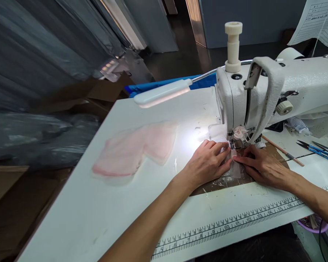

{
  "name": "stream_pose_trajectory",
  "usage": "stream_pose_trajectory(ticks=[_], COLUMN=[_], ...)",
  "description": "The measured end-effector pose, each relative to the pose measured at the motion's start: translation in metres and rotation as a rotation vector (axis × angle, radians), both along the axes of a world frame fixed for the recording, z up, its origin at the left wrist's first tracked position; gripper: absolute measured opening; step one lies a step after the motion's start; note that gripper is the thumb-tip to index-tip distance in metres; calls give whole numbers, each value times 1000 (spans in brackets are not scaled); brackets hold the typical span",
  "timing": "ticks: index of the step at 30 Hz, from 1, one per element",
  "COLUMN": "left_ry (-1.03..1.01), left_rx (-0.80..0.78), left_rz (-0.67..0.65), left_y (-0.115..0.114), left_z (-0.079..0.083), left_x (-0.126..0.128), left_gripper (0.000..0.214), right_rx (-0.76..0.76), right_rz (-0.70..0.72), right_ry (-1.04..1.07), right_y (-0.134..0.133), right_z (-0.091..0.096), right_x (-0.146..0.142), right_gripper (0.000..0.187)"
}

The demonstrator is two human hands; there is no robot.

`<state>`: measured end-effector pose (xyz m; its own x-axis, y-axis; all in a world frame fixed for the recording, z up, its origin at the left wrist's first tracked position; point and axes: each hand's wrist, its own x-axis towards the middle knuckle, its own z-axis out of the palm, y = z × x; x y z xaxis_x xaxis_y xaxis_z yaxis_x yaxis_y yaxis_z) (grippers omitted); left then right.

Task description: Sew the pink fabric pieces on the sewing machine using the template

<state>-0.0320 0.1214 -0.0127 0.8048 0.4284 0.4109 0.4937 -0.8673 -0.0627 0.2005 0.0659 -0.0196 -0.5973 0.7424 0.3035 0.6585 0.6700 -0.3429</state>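
White table (79,218) carries a sewing machine (297,83), which overhangs the fingertips. Left hand (209,160) and right hand (264,167) touch a sheer strip (235,170) beneath it; whether either pinches cannot be told. Pink cloth (138,145) lies left; blue scissors (318,150) and a stick (282,150), right.

The sewing machine (297,82) looks glossy metal, the lamp (163,93) smooth plastic.

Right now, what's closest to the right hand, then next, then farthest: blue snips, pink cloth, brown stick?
1. Brown stick: just right of the right hand.
2. Blue snips: farther right.
3. Pink cloth: far over left.
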Motion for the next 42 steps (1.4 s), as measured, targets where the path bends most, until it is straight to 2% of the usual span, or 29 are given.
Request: stream_pose_trajectory(ticks=[5, 8, 11, 16, 26, 33, 42], left_ry=[-76, -164, -125, 5, 46, 49, 62], left_rx=[62, 21, -29, -32, 26, -33, -91], left_rz=[30, -105, -203, -164, -111, -96, -80], left_y=[-3, -10, -15, -18, -17, -17, -16], left_z=[3, 4, 4, 5, 5, 8, 9], left_x=[3, 5, 5, 3, 4, 2, 0], left_gripper=[25, 21, 23, 24, 24, 27, 29], right_rx=[7, 22, 33, 17, 10, -3, 18], right_rz=[-37, -58, -79, -48, -47, -67, -63], right_ry=[-21, -61, -87, -88, -84, -115, -68], right_y=[2, 4, 5, 3, 4, 6, 1], right_z=[-2, -1, 1, 4, 1, -4, 3], right_x=[-1, -4, -7, -4, -4, -4, -3], right_gripper=[39, 41, 41, 43, 43, 43, 40])
